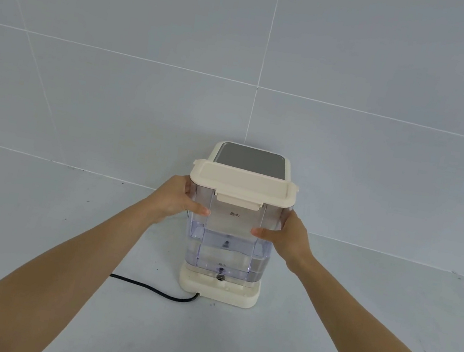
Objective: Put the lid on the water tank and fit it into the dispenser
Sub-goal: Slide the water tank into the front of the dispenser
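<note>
Forearms reach in from 5 and 7 o'clock to the dispenser (218, 290) at centre; its clear water tank (229, 237), lid (241, 185) on, sits at the base. Left hand (180, 199) and right hand (285, 235) clasp its sides, fingers curled. Rigid, smooth, likely slippery; barely filled, so probably light

Grey counter (58, 238) under dispenser (218, 293) and cord (155, 289)
</note>
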`<state>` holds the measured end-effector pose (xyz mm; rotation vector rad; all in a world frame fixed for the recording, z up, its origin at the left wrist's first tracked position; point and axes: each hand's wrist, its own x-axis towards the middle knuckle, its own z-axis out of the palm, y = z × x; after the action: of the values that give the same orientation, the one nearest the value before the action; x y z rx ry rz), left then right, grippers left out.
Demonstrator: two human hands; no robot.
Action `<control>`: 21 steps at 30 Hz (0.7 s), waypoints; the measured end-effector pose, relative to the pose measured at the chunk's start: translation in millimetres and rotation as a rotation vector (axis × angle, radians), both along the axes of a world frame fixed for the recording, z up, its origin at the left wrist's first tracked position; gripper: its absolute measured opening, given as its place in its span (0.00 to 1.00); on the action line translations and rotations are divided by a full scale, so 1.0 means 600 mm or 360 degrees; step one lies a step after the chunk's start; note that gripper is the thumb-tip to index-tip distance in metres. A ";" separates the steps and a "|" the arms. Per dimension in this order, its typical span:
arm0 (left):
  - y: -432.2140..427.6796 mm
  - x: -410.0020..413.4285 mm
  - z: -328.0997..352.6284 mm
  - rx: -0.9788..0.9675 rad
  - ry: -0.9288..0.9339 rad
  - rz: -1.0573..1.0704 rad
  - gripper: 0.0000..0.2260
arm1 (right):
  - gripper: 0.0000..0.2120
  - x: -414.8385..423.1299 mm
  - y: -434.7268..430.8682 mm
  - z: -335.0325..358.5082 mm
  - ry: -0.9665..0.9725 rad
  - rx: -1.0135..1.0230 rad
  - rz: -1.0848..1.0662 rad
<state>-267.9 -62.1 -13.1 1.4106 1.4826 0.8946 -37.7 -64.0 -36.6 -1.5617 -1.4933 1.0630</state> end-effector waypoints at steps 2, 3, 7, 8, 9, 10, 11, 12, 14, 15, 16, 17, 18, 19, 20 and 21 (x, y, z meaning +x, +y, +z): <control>-0.001 0.001 -0.006 0.0008 -0.0012 0.0002 0.23 | 0.35 -0.001 -0.002 -0.002 0.0000 -0.0006 0.0003; -0.001 0.001 -0.009 0.0008 -0.0018 -0.0002 0.24 | 0.34 0.000 -0.003 -0.004 -0.0007 -0.0005 0.0002; -0.004 0.002 -0.020 -0.0014 -0.0057 -0.0005 0.27 | 0.34 0.002 -0.005 -0.007 -0.0051 -0.0008 0.0001; -0.004 0.002 -0.022 -0.0009 -0.0052 -0.0009 0.27 | 0.34 0.003 -0.006 -0.008 -0.0053 -0.0012 0.0004; -0.005 0.003 -0.022 -0.0008 -0.0042 -0.0011 0.27 | 0.34 0.003 -0.007 -0.010 -0.0048 -0.0015 0.0007; -0.006 0.003 -0.023 -0.0008 -0.0034 -0.0012 0.27 | 0.34 0.002 -0.008 -0.011 -0.0041 -0.0017 0.0008; -0.006 0.003 -0.023 -0.0008 -0.0026 -0.0010 0.27 | 0.34 0.002 -0.009 -0.013 -0.0038 -0.0019 0.0007; -0.007 0.004 -0.023 -0.0006 -0.0017 -0.0011 0.27 | 0.35 0.002 -0.010 -0.015 -0.0043 -0.0021 0.0004; -0.009 0.006 -0.023 -0.0005 -0.0002 -0.0020 0.27 | 0.35 0.001 -0.010 -0.018 -0.0064 -0.0028 -0.0006; -0.009 0.007 -0.024 -0.0005 0.0000 -0.0020 0.27 | 0.36 0.001 -0.011 -0.019 -0.0070 -0.0034 -0.0010; -0.009 0.006 -0.025 -0.0008 0.0002 -0.0016 0.27 | 0.36 0.001 -0.011 -0.020 -0.0071 -0.0038 -0.0011; -0.008 0.006 -0.027 -0.0012 0.0006 -0.0011 0.28 | 0.36 0.001 -0.011 -0.021 -0.0069 -0.0041 -0.0012; -0.008 0.005 -0.029 -0.0017 0.0012 -0.0007 0.28 | 0.36 0.001 -0.012 -0.021 -0.0071 -0.0044 -0.0012; -0.007 0.005 -0.031 -0.0021 0.0021 -0.0006 0.28 | 0.36 0.001 -0.012 -0.022 -0.0074 -0.0046 -0.0014; -0.007 0.005 -0.032 -0.0022 0.0030 -0.0007 0.28 | 0.36 0.000 -0.013 -0.023 -0.0077 -0.0048 -0.0016; -0.006 0.005 -0.033 -0.0020 0.0033 -0.0011 0.27 | 0.36 0.000 -0.013 -0.024 -0.0082 -0.0047 -0.0019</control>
<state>-265.2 -65.8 -33.1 1.4189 1.4958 0.8674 -37.6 -71.9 -50.9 -1.6276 -1.5069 1.0502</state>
